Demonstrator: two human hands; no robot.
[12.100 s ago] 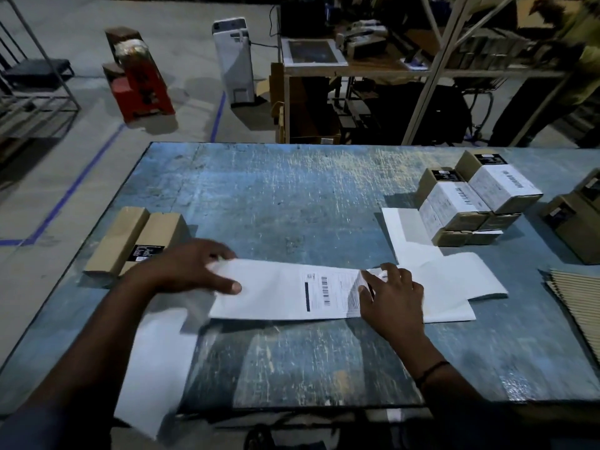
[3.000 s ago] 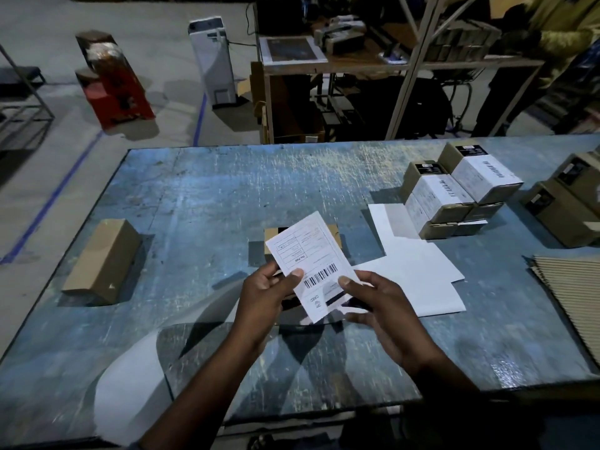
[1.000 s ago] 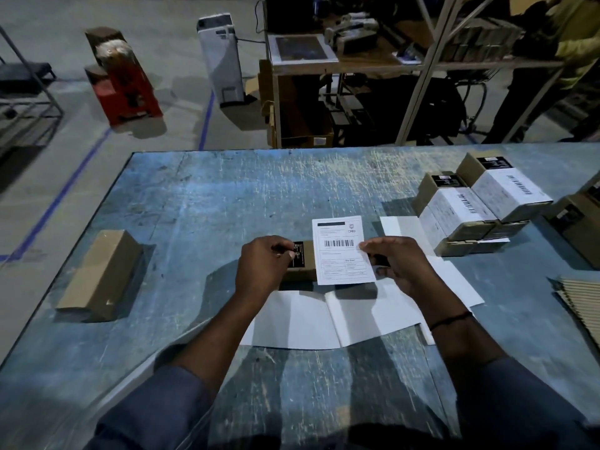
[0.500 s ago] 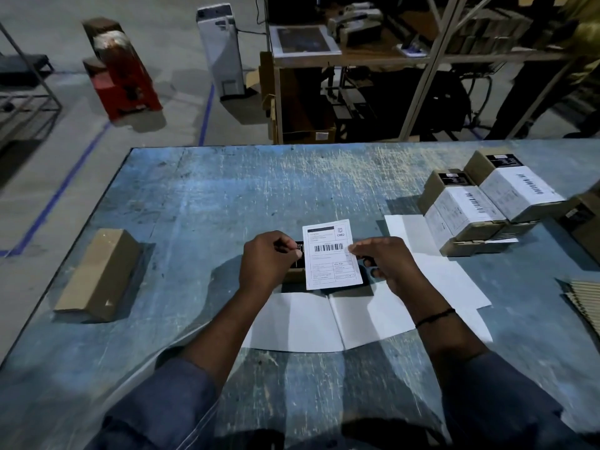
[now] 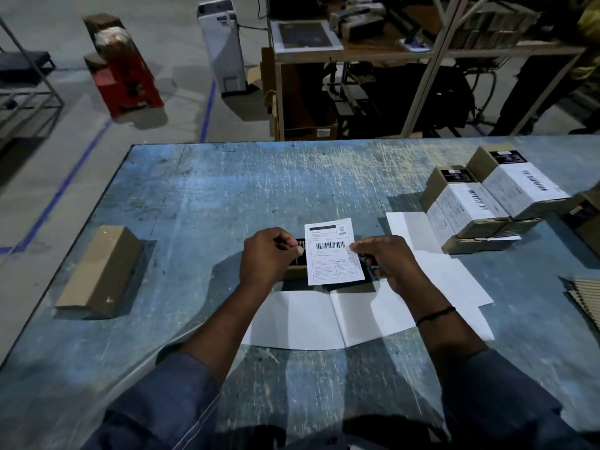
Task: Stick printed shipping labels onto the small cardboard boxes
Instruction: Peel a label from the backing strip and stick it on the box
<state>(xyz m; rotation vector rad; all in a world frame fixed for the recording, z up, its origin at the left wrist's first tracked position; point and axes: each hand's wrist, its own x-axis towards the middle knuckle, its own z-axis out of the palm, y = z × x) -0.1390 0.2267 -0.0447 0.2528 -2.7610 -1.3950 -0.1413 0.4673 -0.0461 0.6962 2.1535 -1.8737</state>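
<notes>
Label (image 5: 334, 251) pinched between left hand (image 5: 269, 254) and right hand (image 5: 386, 259) over box (image 5: 293, 275), not yet stuck. Labelled boxes (image 5: 467, 206) right of right hand; bare box (image 5: 100, 271) left of left hand.

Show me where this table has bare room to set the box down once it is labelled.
Widest free patch: the table top beyond the label, from its far edge to the labelled stack. A smaller one lies between the plain box and the left hand. The right side is crowded: stack, backing sheets, corrugated sheet.
</notes>
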